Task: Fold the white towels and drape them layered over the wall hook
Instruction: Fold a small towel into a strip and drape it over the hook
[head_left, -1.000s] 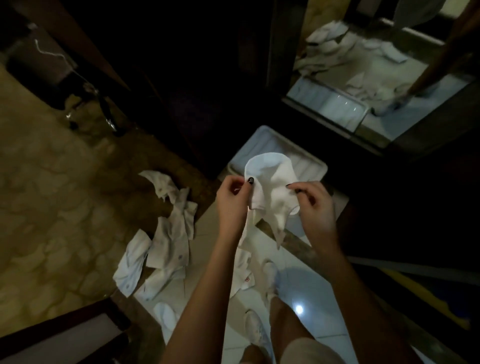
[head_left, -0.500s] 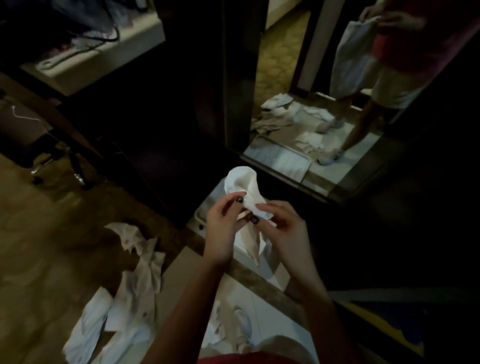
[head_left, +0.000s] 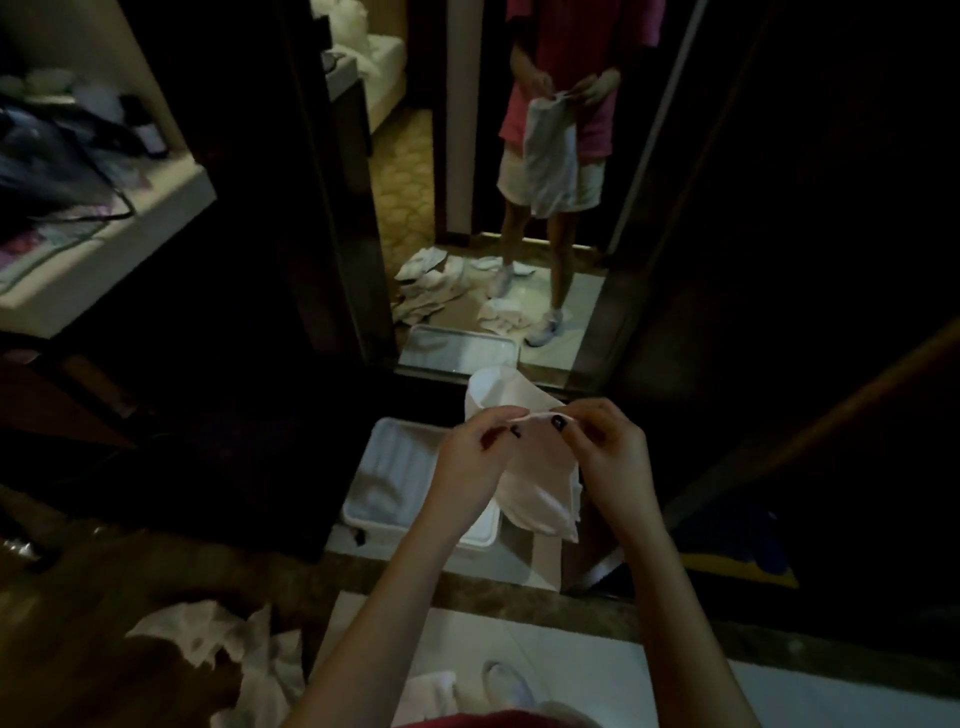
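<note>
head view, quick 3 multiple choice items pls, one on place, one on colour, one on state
1. Where is the white tray? A) under the left hand B) on the shelf C) on a hook
2. The held towel is: A) blue B) white C) red
3. The towel is: A) lying loose B) pinched by both hands C) in one hand
Key: 1A, the tray lies beneath that hand; 2B, its cloth looks white; 3B, left hand and right hand pinch its top edge.

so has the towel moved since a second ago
Yes, rightward: the towel hung in front of the tray's middle before; now it hangs past its right edge.
</note>
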